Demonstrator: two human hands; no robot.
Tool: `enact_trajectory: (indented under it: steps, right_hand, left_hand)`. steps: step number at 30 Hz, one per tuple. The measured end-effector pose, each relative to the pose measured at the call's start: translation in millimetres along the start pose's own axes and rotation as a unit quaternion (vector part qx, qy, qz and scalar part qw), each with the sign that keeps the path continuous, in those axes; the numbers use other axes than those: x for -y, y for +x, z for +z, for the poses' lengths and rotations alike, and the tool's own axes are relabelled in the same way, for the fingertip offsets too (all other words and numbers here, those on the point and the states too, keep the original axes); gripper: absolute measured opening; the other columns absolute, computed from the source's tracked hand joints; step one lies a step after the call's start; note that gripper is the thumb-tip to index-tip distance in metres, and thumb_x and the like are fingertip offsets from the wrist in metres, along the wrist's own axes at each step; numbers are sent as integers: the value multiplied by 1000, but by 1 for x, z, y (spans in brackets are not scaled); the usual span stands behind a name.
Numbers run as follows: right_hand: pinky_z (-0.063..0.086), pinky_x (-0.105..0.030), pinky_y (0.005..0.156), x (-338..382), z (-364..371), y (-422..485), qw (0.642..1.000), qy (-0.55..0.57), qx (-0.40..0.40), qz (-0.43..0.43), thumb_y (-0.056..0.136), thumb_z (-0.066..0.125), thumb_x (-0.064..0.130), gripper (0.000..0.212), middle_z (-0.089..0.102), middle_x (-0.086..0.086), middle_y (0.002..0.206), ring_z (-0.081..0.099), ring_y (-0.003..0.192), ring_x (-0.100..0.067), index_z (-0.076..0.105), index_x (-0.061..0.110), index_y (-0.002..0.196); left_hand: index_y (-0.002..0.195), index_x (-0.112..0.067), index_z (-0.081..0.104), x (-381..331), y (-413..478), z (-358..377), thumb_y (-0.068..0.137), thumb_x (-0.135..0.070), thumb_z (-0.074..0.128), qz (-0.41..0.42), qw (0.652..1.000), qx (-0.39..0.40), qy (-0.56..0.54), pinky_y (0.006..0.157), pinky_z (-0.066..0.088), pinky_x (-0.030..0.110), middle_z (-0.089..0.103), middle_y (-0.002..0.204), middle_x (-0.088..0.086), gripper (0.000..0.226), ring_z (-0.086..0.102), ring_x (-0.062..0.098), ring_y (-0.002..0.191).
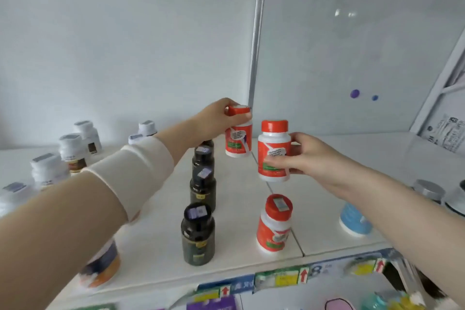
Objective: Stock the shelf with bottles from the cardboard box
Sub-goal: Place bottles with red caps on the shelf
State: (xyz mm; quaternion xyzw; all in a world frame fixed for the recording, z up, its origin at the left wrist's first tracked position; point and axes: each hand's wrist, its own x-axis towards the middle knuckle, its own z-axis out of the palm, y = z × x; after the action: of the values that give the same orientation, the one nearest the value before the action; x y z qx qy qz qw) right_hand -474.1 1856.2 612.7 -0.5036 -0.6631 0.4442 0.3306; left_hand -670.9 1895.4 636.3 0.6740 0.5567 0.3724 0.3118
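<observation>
My left hand [217,118] grips the cap of a red-and-white bottle [238,142] at the back of the white shelf [156,209], near the back wall. My right hand [305,156] holds a second red-and-white bottle [273,151] by its side, upright, just in front and to the right of the first. A third red-and-white bottle [275,225] stands near the shelf's front edge. The cardboard box is out of sight.
A row of several dark bottles [198,234] runs front to back left of the red ones. White bottles [71,151] stand at far left, an orange-labelled jar [103,267] under my left arm, a blue bottle [354,219] and silver-lidded jars [429,190] at right. Price tags [279,278] line the front edge.
</observation>
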Motion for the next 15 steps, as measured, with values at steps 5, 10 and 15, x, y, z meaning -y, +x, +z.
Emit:
enact_trajectory:
  steps: [5, 10, 15]
  right_hand:
    - [52, -35, 87, -22, 2, 88, 997, -27, 51, 53, 70, 78, 3, 64, 64, -8, 116, 62, 106, -21, 47, 11, 126]
    - [51, -34, 90, -41, 17, 144, 995, -38, 59, 73, 67, 79, 0, 69, 62, -3, 112, 59, 106, -20, 46, 14, 127]
    - [49, -41, 97, -53, 28, 177, 992, -88, 53, 67, 65, 82, 6, 73, 59, -3, 121, 57, 111, -22, 45, 16, 128]
  left_hand:
    - [121, -8, 51, 28, 83, 4, 86, -30, 66, -21, 995, 24, 93, 88, 49, 34, 56, 109, 4, 44, 57, 21, 98]
    - [118, -7, 55, 55, 133, 13, 85, -32, 66, -43, 981, 49, 185, 81, 41, 28, 59, 111, 5, 43, 52, 18, 95]
    - [121, -6, 52, 68, 163, 19, 84, -32, 66, -62, 972, 51, 219, 80, 41, 28, 59, 122, 9, 47, 50, 18, 95]
